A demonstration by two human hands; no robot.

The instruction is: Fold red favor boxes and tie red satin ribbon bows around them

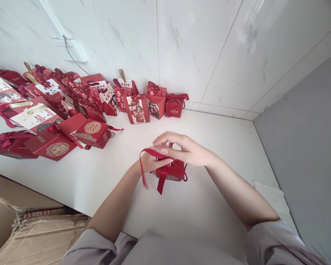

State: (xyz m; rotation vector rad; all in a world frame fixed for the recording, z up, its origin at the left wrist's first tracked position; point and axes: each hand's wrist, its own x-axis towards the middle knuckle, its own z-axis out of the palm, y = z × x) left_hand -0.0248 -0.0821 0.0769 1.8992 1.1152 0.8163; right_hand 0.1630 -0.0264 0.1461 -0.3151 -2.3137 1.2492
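Observation:
In the head view, a small red gift box (173,175) sits on the white table, close in front of me. A dark red ribbon (162,180) crosses its top, with one end hanging down the front and another looping out to the left. My left hand (149,161) grips the box's left side, its thumb lying over the ribbon on top. Above the box, my right hand (189,149) has its fingers bent and pinches the ribbon near the left thumb. Several fingertips are hidden behind the hands and box.
Many red gift boxes stand at the back left, among them a ribbon-tied box (174,106) by the tiled wall (179,48). A cardboard carton (41,235) is at lower left. A grey panel (306,140) bounds the table (223,206) on the right.

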